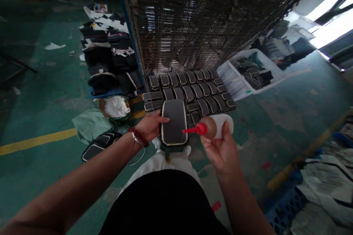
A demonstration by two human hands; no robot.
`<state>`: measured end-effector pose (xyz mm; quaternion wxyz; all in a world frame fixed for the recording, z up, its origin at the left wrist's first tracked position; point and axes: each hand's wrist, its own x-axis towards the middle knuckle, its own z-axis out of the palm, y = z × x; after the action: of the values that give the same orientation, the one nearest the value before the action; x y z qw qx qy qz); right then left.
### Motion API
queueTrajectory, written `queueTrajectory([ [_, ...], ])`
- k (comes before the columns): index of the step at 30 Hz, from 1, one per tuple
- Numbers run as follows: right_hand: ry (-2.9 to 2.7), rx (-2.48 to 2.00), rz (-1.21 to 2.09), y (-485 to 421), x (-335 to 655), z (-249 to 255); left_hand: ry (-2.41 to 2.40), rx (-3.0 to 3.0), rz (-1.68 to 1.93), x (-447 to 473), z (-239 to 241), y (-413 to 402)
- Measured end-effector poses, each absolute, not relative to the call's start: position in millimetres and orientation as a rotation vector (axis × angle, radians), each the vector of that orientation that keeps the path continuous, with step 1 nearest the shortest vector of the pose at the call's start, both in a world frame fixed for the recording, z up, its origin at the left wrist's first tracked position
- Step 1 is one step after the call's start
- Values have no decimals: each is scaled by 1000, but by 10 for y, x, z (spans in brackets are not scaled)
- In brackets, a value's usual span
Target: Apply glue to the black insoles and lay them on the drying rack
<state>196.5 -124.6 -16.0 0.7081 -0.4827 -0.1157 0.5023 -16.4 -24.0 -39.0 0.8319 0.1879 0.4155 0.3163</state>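
Here, your left hand (150,126) had its grip closed on the left edge of a black padded panel (174,125), held flat just in front of you. The red nozzle (194,129) of a white squeeze bottle (220,123) touched the panel's right edge, and your right hand (220,150) gripped that bottle. Beyond, matching panels (193,91) lay in rows on a wire rack (193,25).

One camera, worn on the person's head, looks forward and down. The left hand (150,126) and right hand (220,150) sit close beneath it (nearest of all); the green painted floor (41,91) and tall dark wire-mesh rack (206,14) stretch far ahead.
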Motion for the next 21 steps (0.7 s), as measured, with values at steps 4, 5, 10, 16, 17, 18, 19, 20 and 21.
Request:
queueTrajectory([
  [4,-401,-1049,905,-979,2126,-152,786,460,569,-50,-353,-401],
  [5,-441,-1054,855,-928,2153,-154,775,469,548,-25,-360,-431],
  [10,-559,-1055,693,-834,2162,-218,717,508,517,73,-362,-497],
  [16,-627,-1067,808,-1052,2152,-248,737,556,487,53,-306,-434],
  [17,-641,-1071,851,-1089,2181,-238,733,563,486,37,-313,-420],
  [18,-650,-1071,884,-1114,2220,-225,722,567,485,20,-323,-409],
  [19,-655,-1069,896,-1124,2269,-212,707,572,482,6,-334,-399],
  [20,-659,-1063,887,-1118,2324,-199,691,579,479,-5,-343,-393],
  [21,-662,-1053,859,-1098,2381,-189,676,587,470,-12,-349,-389],
])
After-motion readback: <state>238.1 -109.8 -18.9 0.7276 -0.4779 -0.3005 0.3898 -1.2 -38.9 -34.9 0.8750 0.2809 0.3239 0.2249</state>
